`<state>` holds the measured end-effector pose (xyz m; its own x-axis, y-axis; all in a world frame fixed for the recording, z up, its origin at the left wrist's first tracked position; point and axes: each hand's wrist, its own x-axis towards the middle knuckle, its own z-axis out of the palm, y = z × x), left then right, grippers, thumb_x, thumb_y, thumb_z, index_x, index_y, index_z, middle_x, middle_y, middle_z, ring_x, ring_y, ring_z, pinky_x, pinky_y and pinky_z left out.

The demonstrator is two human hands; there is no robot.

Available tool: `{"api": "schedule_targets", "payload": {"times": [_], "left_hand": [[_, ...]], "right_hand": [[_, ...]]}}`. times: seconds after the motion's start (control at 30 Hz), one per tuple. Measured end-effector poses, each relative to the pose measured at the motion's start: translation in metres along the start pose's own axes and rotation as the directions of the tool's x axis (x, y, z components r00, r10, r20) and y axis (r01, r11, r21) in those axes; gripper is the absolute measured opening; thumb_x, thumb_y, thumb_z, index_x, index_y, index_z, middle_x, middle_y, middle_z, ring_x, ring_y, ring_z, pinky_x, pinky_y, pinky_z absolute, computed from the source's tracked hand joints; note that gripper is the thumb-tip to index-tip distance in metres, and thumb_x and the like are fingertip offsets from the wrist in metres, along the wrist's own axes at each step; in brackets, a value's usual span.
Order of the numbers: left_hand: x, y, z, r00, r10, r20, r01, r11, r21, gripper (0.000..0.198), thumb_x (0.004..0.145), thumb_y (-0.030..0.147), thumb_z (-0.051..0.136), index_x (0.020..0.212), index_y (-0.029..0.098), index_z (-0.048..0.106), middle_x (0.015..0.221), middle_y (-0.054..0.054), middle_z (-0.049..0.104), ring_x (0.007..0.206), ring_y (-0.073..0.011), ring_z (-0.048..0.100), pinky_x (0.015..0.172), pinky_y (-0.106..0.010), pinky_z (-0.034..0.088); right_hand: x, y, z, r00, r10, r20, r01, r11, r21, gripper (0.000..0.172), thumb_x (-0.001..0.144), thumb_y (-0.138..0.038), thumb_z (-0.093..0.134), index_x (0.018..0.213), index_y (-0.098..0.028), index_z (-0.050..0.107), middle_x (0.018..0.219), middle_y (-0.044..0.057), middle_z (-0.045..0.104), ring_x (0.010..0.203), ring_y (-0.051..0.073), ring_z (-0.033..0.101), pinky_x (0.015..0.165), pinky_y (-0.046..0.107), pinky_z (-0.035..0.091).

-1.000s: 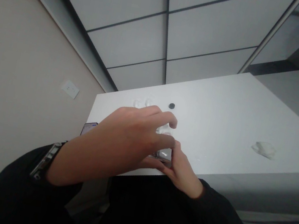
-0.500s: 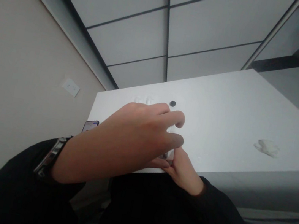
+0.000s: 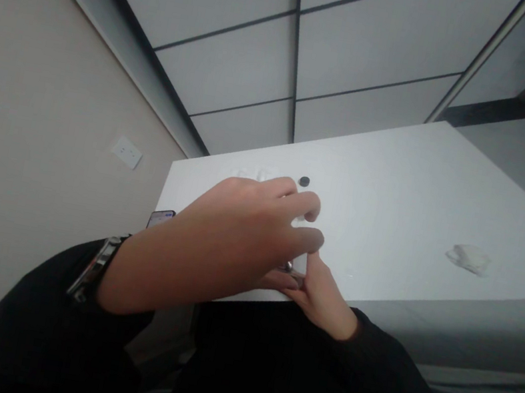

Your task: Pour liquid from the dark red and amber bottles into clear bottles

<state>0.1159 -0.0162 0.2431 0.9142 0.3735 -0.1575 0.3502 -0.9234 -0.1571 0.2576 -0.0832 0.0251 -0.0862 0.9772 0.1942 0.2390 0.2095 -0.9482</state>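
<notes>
Evidently, the right hand [image 3: 326, 297] is gripping a small, shiny, greyish, half-hidden object [image 3: 299, 268] by the white, smooth tabletop [image 3: 394, 199], seemingly steadying it | the left hand [image 3: 261, 220] is arching over it, fingers curling narrow; cannot tell what they're pinching | a dark, round disc [image 3: 304, 181] is lying beyond.

No readable text or numbers.

Shiny object [image 3: 300, 264], perhaps mostly hidden

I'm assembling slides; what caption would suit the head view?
Left hand over a small, mostly hidden object in the right hand, with a dark disc on the white table.
</notes>
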Motion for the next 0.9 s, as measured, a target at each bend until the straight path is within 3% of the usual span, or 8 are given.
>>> {"api": "schedule_targets", "payload": {"times": [0.13, 0.3, 0.53, 0.63, 0.77, 0.9], "left_hand": [[-0.015, -0.01, 0.014, 0.995, -0.038, -0.089, 0.029, 0.994, -0.101, 0.031, 0.094, 0.044, 0.078, 0.119, 0.026, 0.071, 0.129, -0.006, 0.07, 0.113, -0.0254, 0.066, 0.081, -0.032, 0.053], [-0.037, -0.023, 0.042, 0.973, -0.122, -0.196, 0.07, 0.965, -0.252, 0.046, 0.092, 0.046, 0.079, 0.13, 0.025, 0.066, 0.138, -0.008, 0.07, 0.123, -0.029, 0.067, 0.094, -0.039, 0.057], [-0.068, -0.024, 0.084, 0.918, -0.298, -0.263, 0.146, 0.869, -0.473, 0.056, 0.092, 0.039, 0.079, 0.141, 0.025, 0.059, 0.139, -0.009, 0.07, 0.13, -0.0291, 0.066, 0.111, -0.045, 0.054], [-0.082, -0.024, 0.114, 0.85, -0.438, -0.293, 0.22, 0.799, -0.559, 0.066, 0.09, 0.034, 0.078, 0.149, 0.024, 0.051, 0.143, -0.012, 0.065, 0.133, -0.0307, 0.063, 0.114, -0.048, 0.054], [-0.088, -0.033, 0.168, 0.743, -0.621, -0.251, 0.338, 0.671, -0.66, 0.071, 0.086, 0.027, 0.074, 0.151, 0.023, 0.047, 0.142, -0.014, 0.057, 0.136, -0.0327, 0.058, 0.117, -0.054, 0.052], [-0.083, -0.053, 0.214, 0.745, -0.64, -0.187, 0.325, 0.594, -0.736, 0.063, 0.084, 0.025, 0.071, 0.143, 0.021, 0.052, 0.14, -0.014, 0.056, 0.137, -0.0313, 0.058, 0.12, -0.053, 0.049]], "right_hand": [[-0.002, 0.005, -0.001, 0.999, -0.035, -0.011, 0.034, 0.998, -0.056, 0.08, 0.087, -0.047, 0.083, 0.149, -0.023, 0.039, 0.139, 0.017, 0.066, 0.129, 0.037, 0.067, 0.107, 0.056, 0.056], [-0.004, 0.011, -0.001, 0.998, -0.057, 0.004, 0.057, 0.996, -0.065, 0.082, 0.088, -0.048, 0.082, 0.152, -0.025, 0.035, 0.151, 0.019, 0.059, 0.141, 0.037, 0.06, 0.117, 0.057, 0.05], [-0.007, 0.017, 0.0, 1.0, -0.009, 0.023, 0.011, 0.997, -0.077, 0.084, 0.09, -0.057, 0.079, 0.153, -0.025, 0.034, 0.153, 0.019, 0.056, 0.142, 0.037, 0.06, 0.121, 0.059, 0.046], [-0.009, 0.024, 0.0, 1.0, 0.007, 0.015, -0.005, 0.995, -0.1, 0.088, 0.089, -0.06, 0.079, 0.155, -0.025, 0.033, 0.155, 0.02, 0.053, 0.143, 0.038, 0.058, 0.121, 0.06, 0.046], [-0.011, 0.029, 0.001, 1.0, 0.001, 0.0, -0.001, 0.993, -0.12, 0.089, 0.089, -0.063, 0.076, 0.156, -0.024, 0.032, 0.156, 0.021, 0.051, 0.143, 0.038, 0.058, 0.12, 0.06, 0.048], [-0.014, 0.03, 0.003, 1.0, 0.002, -0.019, -0.004, 0.991, -0.13, 0.086, 0.091, -0.061, 0.075, 0.156, -0.024, 0.032, 0.157, 0.021, 0.051, 0.142, 0.038, 0.059, 0.119, 0.059, 0.048]]}}
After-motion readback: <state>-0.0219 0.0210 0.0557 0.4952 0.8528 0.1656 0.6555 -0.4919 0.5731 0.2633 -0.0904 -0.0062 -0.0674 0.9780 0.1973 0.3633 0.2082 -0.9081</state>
